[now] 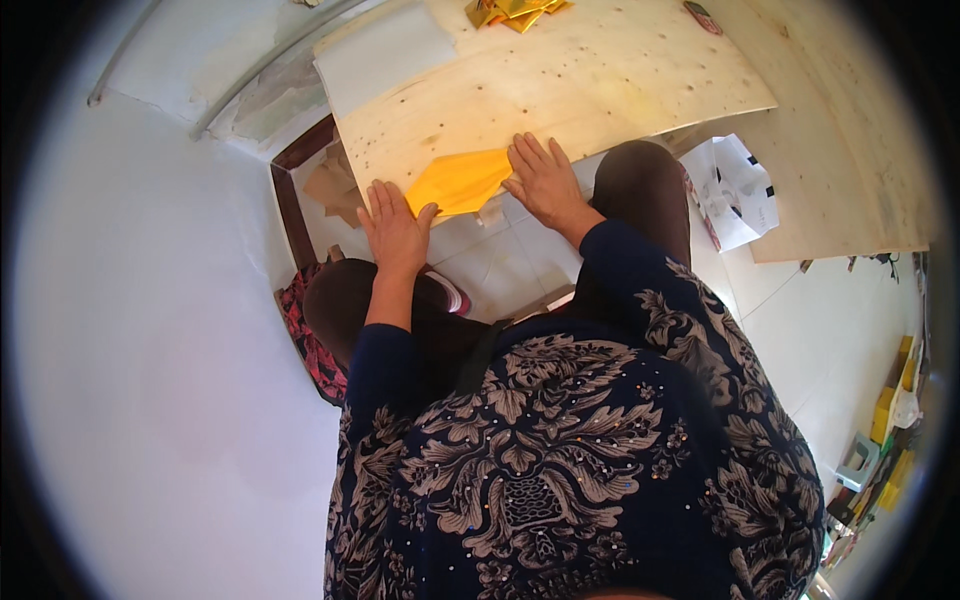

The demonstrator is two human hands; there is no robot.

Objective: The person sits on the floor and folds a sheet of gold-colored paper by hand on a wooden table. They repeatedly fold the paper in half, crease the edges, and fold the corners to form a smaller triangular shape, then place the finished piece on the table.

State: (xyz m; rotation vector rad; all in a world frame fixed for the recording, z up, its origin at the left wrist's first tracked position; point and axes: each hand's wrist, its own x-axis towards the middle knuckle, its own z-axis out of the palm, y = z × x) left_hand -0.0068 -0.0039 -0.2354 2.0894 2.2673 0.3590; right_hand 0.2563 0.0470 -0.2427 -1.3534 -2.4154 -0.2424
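Note:
A yellow folded paper, pointed at its ends, lies at the near edge of the pale wooden tabletop. At its left end, my left hand rests with the fingers stretched out and the thumb on the paper. My right hand lies flat at the right end, its fingers extended over the board and its thumb by the paper's tip. Neither hand is closed around the paper. Shiny gold folded papers sit in a heap at the far edge.
A light grey sheet covers the board's far left corner. A small dark red device lies at the far right. Beside my right knee stands a white printed bag. Brown paper is left of the board, near the white wall.

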